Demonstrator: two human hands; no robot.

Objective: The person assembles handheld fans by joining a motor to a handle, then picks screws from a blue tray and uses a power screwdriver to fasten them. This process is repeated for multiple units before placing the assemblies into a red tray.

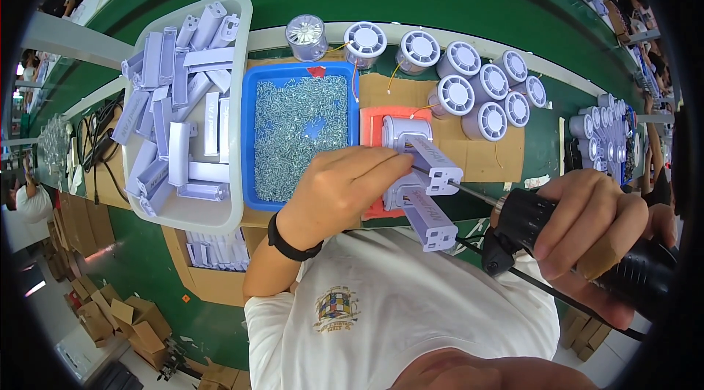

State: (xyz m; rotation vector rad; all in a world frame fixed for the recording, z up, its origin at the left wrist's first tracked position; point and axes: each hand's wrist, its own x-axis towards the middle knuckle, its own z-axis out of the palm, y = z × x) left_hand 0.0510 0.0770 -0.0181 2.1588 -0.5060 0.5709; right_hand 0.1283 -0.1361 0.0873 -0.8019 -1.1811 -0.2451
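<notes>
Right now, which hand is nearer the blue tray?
Left. The left hand hides the lower-right corner of the blue tray; the right hand, on the black screwdriver, is farther right.

Blk cables [102, 148] at L, open cardbd boxes [149, 336] lower L, co-worker [34, 204] in wht far L.

You are in a factory workshop, at an assembly station: matching round vented units [458, 60] line the far edge of your green tabletop [543, 144], and toward its left edge sit a blue tray [247, 133] of loose screws [293, 148] and a white bin [236, 111] heaped with like plastic parts [151, 60]. You have a power screwdriver [524, 214]; other people [33, 203] and open cartons [143, 324] surround you.
</notes>
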